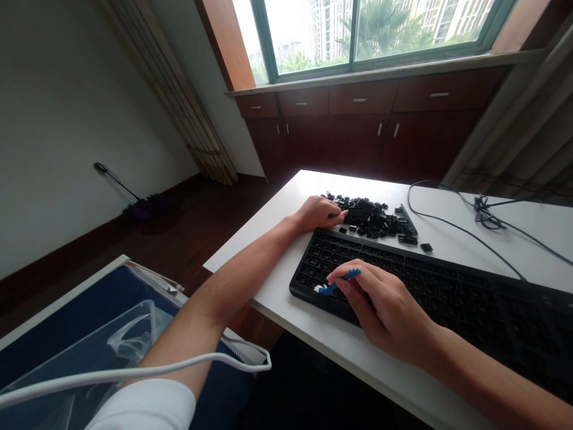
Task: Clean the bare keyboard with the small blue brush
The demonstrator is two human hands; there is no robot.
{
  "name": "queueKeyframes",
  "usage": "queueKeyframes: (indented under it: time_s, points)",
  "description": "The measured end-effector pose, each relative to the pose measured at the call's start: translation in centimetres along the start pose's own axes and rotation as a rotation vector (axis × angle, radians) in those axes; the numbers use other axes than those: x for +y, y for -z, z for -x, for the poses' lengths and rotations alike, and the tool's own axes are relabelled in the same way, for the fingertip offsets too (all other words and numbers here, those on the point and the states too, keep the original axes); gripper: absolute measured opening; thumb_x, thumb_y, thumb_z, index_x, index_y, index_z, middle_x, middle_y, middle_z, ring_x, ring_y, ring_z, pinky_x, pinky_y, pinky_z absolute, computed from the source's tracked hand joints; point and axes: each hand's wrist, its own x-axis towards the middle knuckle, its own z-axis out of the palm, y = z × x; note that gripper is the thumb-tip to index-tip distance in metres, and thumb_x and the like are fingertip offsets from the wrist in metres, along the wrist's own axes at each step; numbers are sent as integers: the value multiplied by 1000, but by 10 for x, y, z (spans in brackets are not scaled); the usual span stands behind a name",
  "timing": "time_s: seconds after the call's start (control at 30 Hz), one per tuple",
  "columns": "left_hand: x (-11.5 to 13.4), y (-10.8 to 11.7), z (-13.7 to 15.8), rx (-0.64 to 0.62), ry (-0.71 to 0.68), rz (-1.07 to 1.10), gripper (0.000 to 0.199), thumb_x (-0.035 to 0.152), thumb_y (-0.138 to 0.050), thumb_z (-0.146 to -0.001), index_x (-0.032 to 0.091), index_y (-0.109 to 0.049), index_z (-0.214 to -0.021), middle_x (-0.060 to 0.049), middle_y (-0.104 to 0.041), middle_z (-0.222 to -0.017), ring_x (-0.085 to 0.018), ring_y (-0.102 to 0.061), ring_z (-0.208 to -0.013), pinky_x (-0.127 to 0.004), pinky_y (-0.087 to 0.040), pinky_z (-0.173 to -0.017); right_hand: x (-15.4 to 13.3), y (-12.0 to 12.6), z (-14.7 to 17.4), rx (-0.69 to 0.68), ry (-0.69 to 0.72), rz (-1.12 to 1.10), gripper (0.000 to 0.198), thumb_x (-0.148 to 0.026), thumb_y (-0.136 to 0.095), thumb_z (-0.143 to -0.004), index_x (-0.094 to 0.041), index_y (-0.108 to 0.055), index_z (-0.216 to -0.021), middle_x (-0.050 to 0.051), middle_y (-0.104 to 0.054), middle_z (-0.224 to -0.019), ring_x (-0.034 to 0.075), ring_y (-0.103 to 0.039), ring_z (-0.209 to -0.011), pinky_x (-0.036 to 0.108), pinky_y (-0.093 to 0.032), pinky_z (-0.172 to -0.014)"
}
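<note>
A small blue brush (329,289) is clamped between the thumb and fingers of the right hand (387,307). Its white bristles are held at the near left end of a black keyboard (405,269); whether the keyboard is touched by them cannot be told. The keyboard has been stripped of its keys along the visible rows and is laid across the bench (286,203), its right part partly hidden by the right arm. The fingers of the left hand (316,213) are curled at the left edge of a heap of black keycaps (369,218), just beyond the keyboard; whether anything is gripped there cannot be told. A few loose caps are scattered between heap and keyboard. Farther right, a dark cable (486,216) is bundled on the bench. Beyond the bench, wooden cabinets (358,140) are set below a window (313,36).
</note>
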Motion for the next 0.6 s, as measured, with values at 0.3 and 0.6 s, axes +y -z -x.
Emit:
queueKeyframes:
  time_s: [0.3, 0.6]
  points:
    - [-3, -4, 2, 51, -36, -50, 56, 44, -46, -96, 15, -45, -49, 3, -49, -50, -6, -39, -46, -27, -21, -51, 1, 0, 2, -50, 57, 15, 21, -9, -50, -95, -17, -59, -112, 8, -69, -101, 16, -63, -84, 31, -51, -75]
    - [-2, 1, -1, 211, -115, -82, 30, 47, -57, -92, 21, -69, -84, -2, -66, -80, -13, -58, -78, -25, -40, -64, 1, 1, 2, -58, 84, 13, 24, -6, -51, -93, -16, -58, -113, 7, -69, -104, 15, -63, -85, 31, -51, -75]
